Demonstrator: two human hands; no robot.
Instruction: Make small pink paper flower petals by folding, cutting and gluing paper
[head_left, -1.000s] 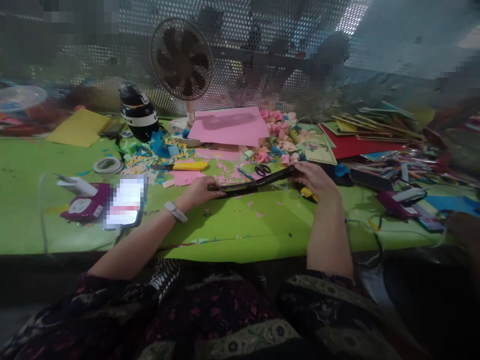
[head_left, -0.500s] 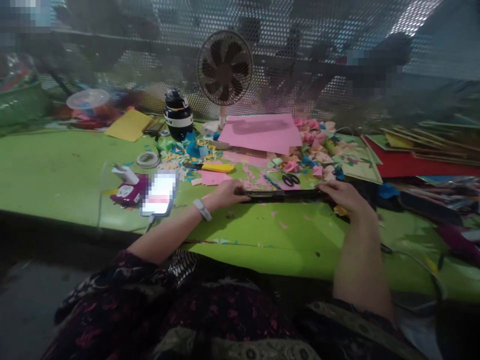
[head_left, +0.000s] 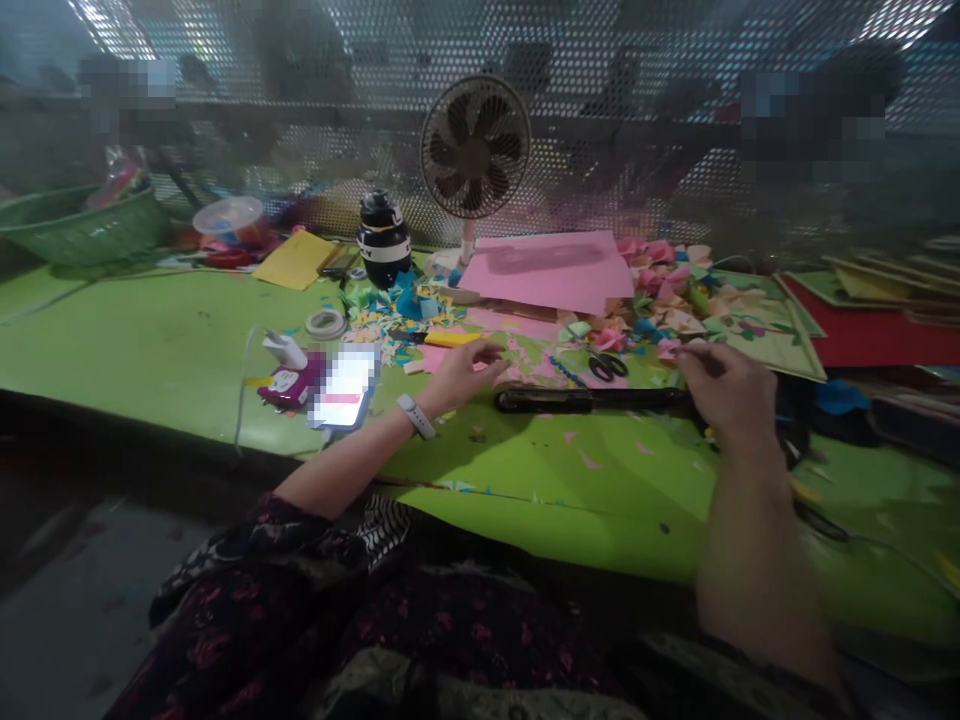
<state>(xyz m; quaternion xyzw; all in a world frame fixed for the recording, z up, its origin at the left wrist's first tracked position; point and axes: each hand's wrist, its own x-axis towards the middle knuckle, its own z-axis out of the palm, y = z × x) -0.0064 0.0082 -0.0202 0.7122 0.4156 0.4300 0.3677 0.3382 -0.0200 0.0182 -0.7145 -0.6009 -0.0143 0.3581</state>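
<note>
A long black bar [head_left: 577, 400] is lying on the green counter [head_left: 510, 468], the left hand [head_left: 461, 376] no longer holding it.
Nearest, the long black bar is stretching crosswise between the hands. The right hand [head_left: 735, 390] is poised at its right end; whether that grip is pinching the bar, I cannot tell from here. The left hand's grip is spreading loosely just off the other end, holding nothing, so the counter seems to be taking the weight and the two-handed hold to be ending. Just beyond, black-handled scissors [head_left: 607, 367] are lying right of a yellow cutter [head_left: 450, 339]; farther back, a pink sheet [head_left: 547, 272] is lying near a fan [head_left: 476, 150].
</note>
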